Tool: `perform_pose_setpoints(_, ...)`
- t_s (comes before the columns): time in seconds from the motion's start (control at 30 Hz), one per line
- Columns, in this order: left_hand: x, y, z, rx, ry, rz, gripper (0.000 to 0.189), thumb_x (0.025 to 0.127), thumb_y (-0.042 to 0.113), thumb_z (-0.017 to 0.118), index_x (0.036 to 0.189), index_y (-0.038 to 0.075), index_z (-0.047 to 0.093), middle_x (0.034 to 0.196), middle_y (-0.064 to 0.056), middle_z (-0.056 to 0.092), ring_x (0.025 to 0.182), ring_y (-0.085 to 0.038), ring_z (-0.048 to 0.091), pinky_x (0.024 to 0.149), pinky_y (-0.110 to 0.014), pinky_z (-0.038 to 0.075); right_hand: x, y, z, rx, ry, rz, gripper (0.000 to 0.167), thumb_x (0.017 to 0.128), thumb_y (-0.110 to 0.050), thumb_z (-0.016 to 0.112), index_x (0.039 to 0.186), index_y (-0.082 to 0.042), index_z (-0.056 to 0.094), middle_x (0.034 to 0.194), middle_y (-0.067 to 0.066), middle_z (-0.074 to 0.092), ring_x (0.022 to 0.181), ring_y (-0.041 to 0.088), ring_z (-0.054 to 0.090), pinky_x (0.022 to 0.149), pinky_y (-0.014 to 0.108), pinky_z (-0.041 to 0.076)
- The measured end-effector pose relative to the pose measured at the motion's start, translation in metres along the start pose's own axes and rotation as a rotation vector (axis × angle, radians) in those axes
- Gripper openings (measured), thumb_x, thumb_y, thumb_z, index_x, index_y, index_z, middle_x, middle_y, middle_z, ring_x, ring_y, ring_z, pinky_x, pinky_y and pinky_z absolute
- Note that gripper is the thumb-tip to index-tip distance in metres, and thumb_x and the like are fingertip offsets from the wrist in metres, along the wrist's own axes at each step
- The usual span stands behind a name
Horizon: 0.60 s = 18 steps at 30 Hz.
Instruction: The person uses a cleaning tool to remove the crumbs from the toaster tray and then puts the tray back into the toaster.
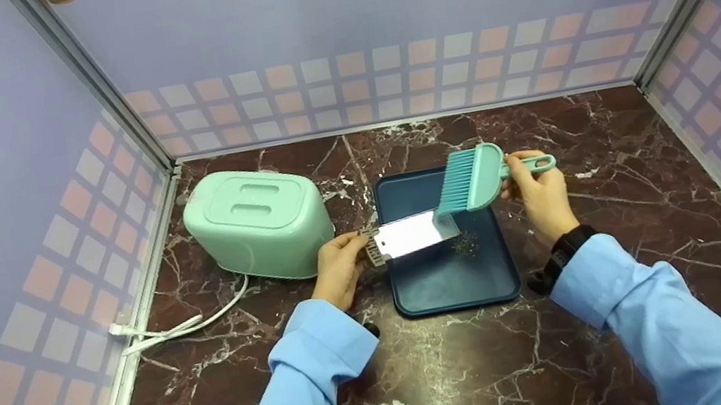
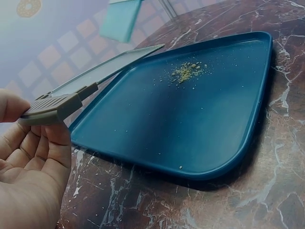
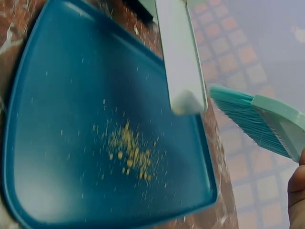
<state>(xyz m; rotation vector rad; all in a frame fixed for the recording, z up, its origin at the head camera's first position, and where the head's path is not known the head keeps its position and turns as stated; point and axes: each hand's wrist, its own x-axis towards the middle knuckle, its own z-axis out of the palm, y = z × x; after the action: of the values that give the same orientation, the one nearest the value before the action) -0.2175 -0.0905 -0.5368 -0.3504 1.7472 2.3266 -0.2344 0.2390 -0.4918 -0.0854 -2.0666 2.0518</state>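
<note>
Left hand (image 1: 341,262): pinches the brown end of a slim tray (image 1: 408,234). Right hand (image 1: 542,197): grips a teal brush (image 1: 487,176) by its handle. Between the hands, beneath the slim tray: blue tray (image 1: 452,289), bearing crumbs (image 1: 465,244). Beside the left hand: mint toaster (image 1: 257,228).

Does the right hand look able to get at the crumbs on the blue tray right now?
Probably yes: the crumbs lie near the right hand on the tray, and the pan leaves the pile in view. That hand grips the brush, so sweeping looks likelier than picking.
</note>
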Motion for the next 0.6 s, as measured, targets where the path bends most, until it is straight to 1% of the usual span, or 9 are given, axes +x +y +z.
perform_pose_setpoints(0.07,0.000,0.000,0.001,0.002,-0.001,0.000,0.025,0.101,0.006,0.060,0.121,-0.009,0.064,0.101,-0.012,0.067,0.084,-0.018,0.066,0.075,-0.031,0.057,-0.001,-0.002,0.008,0.025,-0.014,-0.024,0.039,0.107,-0.026,0.055,0.130,0.006,0.054,0.083,0.008,0.066,0.066,0.012,0.065,0.063,0.026,0.058)
perform_pose_setpoints(0.17,0.000,0.000,0.001,-0.005,-0.008,0.004,0.024,0.101,0.006,0.060,0.119,-0.009,0.064,0.101,-0.013,0.067,0.084,-0.018,0.066,0.076,-0.032,0.057,-0.004,-0.006,0.021,0.112,-0.055,-0.025,0.041,0.106,-0.025,0.057,0.130,0.009,0.052,0.082,0.008,0.066,0.065,0.013,0.064,0.061,0.025,0.057)
perform_pose_setpoints(0.2,0.001,-0.001,0.002,-0.010,-0.009,0.004,0.023,0.101,0.006,0.060,0.118,-0.009,0.065,0.101,-0.013,0.068,0.084,-0.018,0.066,0.075,-0.032,0.057,-0.004,-0.003,0.025,0.144,-0.069,-0.025,0.043,0.105,-0.026,0.058,0.130,0.009,0.052,0.081,0.008,0.066,0.065,0.013,0.064,0.061,0.025,0.057)
perform_pose_setpoints(0.27,0.001,-0.001,0.002,-0.017,-0.013,0.001,0.023,0.101,0.006,0.061,0.118,-0.010,0.065,0.101,-0.013,0.068,0.084,-0.018,0.066,0.075,-0.031,0.057,-0.006,-0.005,0.033,0.176,-0.107,-0.021,0.044,0.105,-0.026,0.060,0.130,0.010,0.051,0.082,0.009,0.066,0.066,0.015,0.065,0.061,0.026,0.056)
perform_pose_setpoints(0.33,0.001,-0.002,0.003,-0.022,-0.017,-0.001,0.023,0.101,0.006,0.060,0.117,-0.010,0.065,0.101,-0.012,0.068,0.083,-0.018,0.066,0.075,-0.030,0.057,-0.009,-0.007,0.039,0.175,-0.151,-0.024,0.045,0.105,-0.026,0.060,0.130,0.009,0.051,0.084,0.010,0.067,0.069,0.016,0.065,0.064,0.027,0.057)
perform_pose_setpoints(0.4,0.001,-0.002,0.003,-0.019,-0.019,-0.004,0.024,0.101,0.006,0.061,0.118,-0.010,0.065,0.100,-0.011,0.068,0.082,-0.017,0.066,0.074,-0.030,0.056,-0.012,-0.008,0.045,0.163,-0.188,-0.026,0.044,0.104,-0.028,0.061,0.130,0.008,0.053,0.087,0.011,0.068,0.071,0.018,0.066,0.067,0.031,0.058)
perform_pose_setpoints(0.5,0.000,-0.002,0.004,-0.003,-0.015,-0.010,0.025,0.101,0.007,0.062,0.120,-0.009,0.064,0.099,-0.008,0.066,0.081,-0.016,0.063,0.073,-0.029,0.054,-0.016,-0.009,0.051,0.150,-0.237,-0.011,0.044,0.103,-0.031,0.062,0.130,0.004,0.055,0.090,0.011,0.068,0.075,0.019,0.066,0.071,0.035,0.059)
perform_pose_setpoints(0.6,-0.001,-0.001,0.004,0.019,-0.005,-0.021,0.025,0.101,0.009,0.063,0.120,-0.006,0.065,0.100,-0.007,0.065,0.081,-0.015,0.062,0.072,-0.030,0.053,-0.020,-0.009,0.056,0.145,-0.277,0.008,0.044,0.103,-0.032,0.062,0.131,0.001,0.055,0.092,0.011,0.067,0.077,0.019,0.065,0.073,0.035,0.058)
